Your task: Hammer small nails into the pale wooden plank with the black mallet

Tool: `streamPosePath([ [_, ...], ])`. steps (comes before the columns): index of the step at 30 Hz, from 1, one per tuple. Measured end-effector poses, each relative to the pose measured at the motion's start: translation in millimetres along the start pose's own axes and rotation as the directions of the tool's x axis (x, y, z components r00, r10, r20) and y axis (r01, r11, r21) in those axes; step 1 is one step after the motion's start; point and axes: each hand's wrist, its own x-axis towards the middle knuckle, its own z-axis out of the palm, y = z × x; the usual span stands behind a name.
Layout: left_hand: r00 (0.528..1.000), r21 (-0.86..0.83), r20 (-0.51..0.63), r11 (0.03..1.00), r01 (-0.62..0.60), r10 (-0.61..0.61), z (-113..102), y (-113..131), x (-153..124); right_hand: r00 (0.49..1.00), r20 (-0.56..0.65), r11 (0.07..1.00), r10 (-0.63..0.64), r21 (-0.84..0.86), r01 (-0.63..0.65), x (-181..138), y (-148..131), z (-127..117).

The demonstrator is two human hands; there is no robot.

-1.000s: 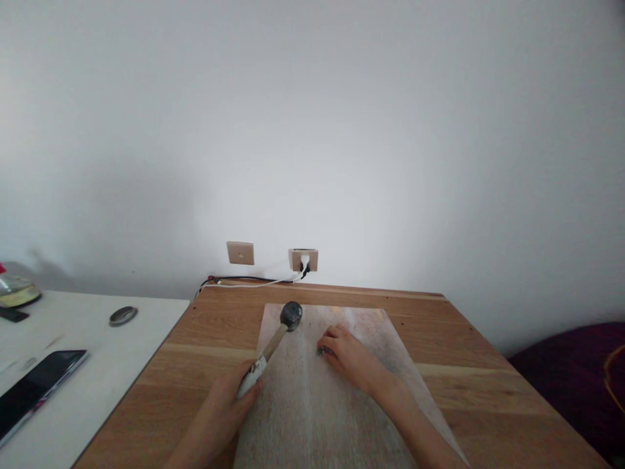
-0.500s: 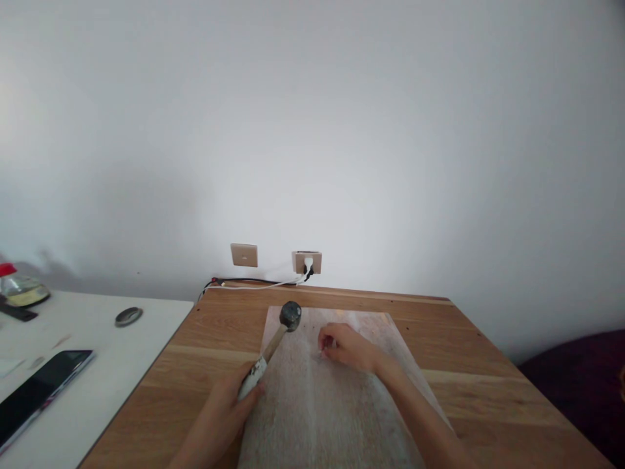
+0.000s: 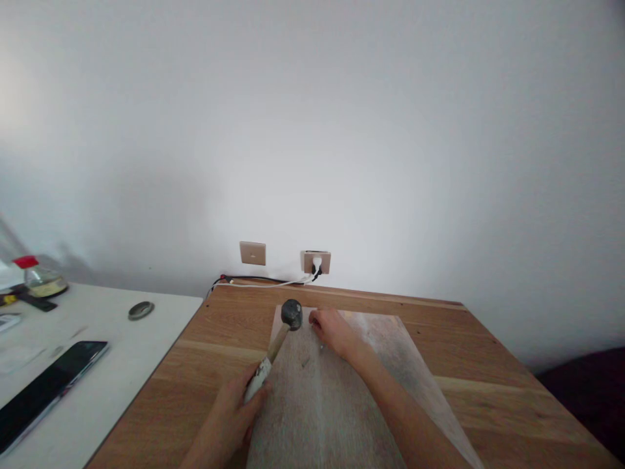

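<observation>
My left hand point(image 3: 247, 402) is wrapped round the pale, paint-worn handle of a rubber mallet point(image 3: 277, 344). Its black head tilts up and away, over the left edge of a greyish wooden board point(image 3: 336, 397). My right hand point(image 3: 334, 331) is near the far edge of this board, just right of the mallet head. Its fingers are curled together in a pinch; whatever may be between them is too small to make out. A tiny whitish speck point(image 3: 321, 347) shows on the board beneath the right hand.
The board lies on a brown wooden table point(image 3: 195, 365) against a white wall. A socket point(image 3: 317, 262) with plugged-in cables sits behind. On the white table at left are a phone point(image 3: 51, 391), a round metal lid point(image 3: 140, 311) and a red-capped bottle point(image 3: 45, 279).
My right hand has moved forward and left across the board, closer to the mallet head. The left hand keeps its hold on the mallet. The view has turned slightly left.
</observation>
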Motion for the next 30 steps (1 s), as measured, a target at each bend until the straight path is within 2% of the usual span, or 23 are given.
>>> streamPosePath([
  [4, 0.998, 0.015, -0.033, 0.998, -0.056, 0.057, 3.5, -2.4, 1.2, 0.999, -0.048, 1.0, 0.009, 0.03, -0.007, -0.5, 3.7, 5.2],
  [7, 0.995, 0.016, -0.008, 0.995, -0.094, 0.095, 4.9, 2.4, 2.9, 0.995, -0.096, 0.998, 0.004, 0.059, 0.002, -2.7, 5.8, 8.0],
  [20, 0.996, 0.025, 0.068, 0.998, -0.051, 0.049, 11.5, 26.7, 11.3, 0.993, -0.101, 0.996, 0.054, 0.078, -0.047, -4.7, 18.4, 10.4],
  [26, 0.992, 0.084, 0.107, 0.993, -0.077, 0.068, 15.9, 33.1, 16.6, 0.981, -0.16, 0.992, 0.108, 0.078, -0.096, -31.0, 17.7, -4.6],
  [30, 0.99, 0.128, 0.064, 0.983, -0.134, 0.126, 16.5, 36.0, 15.6, 0.998, -0.061, 0.996, 0.028, 0.083, -0.023, -55.0, 0.4, -6.9],
])
